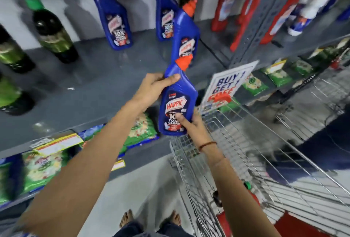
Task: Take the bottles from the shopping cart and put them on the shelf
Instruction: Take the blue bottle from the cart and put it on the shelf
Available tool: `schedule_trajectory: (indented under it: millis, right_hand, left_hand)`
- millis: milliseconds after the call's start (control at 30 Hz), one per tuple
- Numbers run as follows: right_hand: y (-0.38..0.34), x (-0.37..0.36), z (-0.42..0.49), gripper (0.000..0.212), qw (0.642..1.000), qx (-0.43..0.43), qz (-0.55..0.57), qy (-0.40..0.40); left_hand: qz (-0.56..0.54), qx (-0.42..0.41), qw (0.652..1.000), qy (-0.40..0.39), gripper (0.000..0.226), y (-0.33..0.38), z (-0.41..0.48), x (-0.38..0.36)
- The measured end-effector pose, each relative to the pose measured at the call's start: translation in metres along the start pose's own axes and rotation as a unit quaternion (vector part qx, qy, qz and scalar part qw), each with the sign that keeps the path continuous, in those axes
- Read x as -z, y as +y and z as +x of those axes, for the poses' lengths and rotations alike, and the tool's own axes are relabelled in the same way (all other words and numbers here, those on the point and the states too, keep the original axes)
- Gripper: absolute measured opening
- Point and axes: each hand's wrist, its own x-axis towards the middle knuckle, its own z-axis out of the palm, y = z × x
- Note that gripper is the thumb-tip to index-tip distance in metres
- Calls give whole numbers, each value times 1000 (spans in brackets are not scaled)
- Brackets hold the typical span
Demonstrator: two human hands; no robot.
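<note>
Both arms stretched forward: left hand (pixel 153 85) gripping upper body of blue Harpic bottle (pixel 177 104), right hand (pixel 191 123) closed around its base, above shelf (pixel 85 89) edge, beside shopping cart (pixel 246 151).

A shop, a supermarket aisle. Grey metal shelf (pixel 91 89) lined with blue cleaner bottles (pixel 113 24), dark green-capped bottles (pixel 53 34) toward its left end, red bottles (pixel 225 3) past the slotted upright (pixel 253 28). Lower shelf packed with green packets (pixel 43 166), yellow price tags (pixel 58 144) along its front edge. "Buy 1 Get 1 Free" sign (pixel 227 85) at the right corner. Wire cart (pixel 246 151) alongside.
</note>
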Motion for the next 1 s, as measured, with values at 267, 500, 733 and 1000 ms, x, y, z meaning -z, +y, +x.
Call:
schedule_trajectory:
  millis: [267,500,733,1000]
  right_hand:
    - [-61,-68,129,58,977,108,-161,-87]
    - [-70,-89,183,66,961,80,-239,-118]
    - [-70,-88,188,68,960,62,-248,-116]
    - [-15,0,79,29,981,58,-113,146]
  left_hand:
    - [11,-126,991,54,10,52,37,103]
    - [26,-123,988,89,27,35,68,134]
    - [-1,-119,986,117,30,30,70,124]
    - [25,-171,918,357,28,-43,13,38]
